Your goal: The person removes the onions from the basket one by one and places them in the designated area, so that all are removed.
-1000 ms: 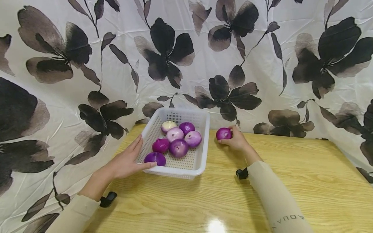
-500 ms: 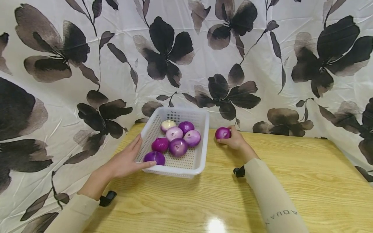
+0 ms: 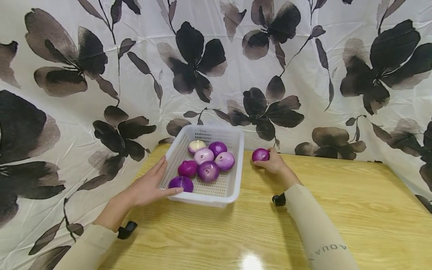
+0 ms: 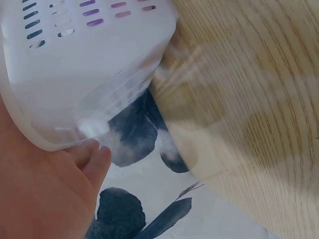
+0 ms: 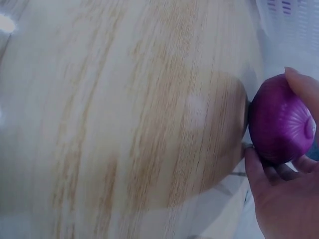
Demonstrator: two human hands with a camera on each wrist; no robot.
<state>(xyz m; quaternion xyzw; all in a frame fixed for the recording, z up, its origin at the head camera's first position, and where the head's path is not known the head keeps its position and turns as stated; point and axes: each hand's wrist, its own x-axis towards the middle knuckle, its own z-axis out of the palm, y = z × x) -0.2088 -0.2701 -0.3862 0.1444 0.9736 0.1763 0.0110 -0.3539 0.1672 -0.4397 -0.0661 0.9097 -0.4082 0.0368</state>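
Note:
My right hand (image 3: 275, 164) holds a peeled red onion (image 3: 260, 154) at the table's back edge, to the right of the basket. In the right wrist view the thumb lies over one side of that onion (image 5: 280, 119), with the fingers around its lower side. A white plastic basket (image 3: 237, 165) with slotted walls stands on the table, several red onions (image 3: 207, 171) inside, one of them paler and yellowish (image 3: 197, 146). My left hand (image 3: 145, 189) rests against the basket's near left corner, fingers extended along its side and thumb over the front rim.
The table (image 3: 337, 210) has a light wood-grain top, reflecting a bright light near its front. A white cloth with dark flowers (image 3: 266, 108) hangs close behind the table and along the left. Black wrist cameras (image 3: 127, 230) sit below both wrists.
Both hands, the held onion and the basket stay in place. The head view shifts only slightly.

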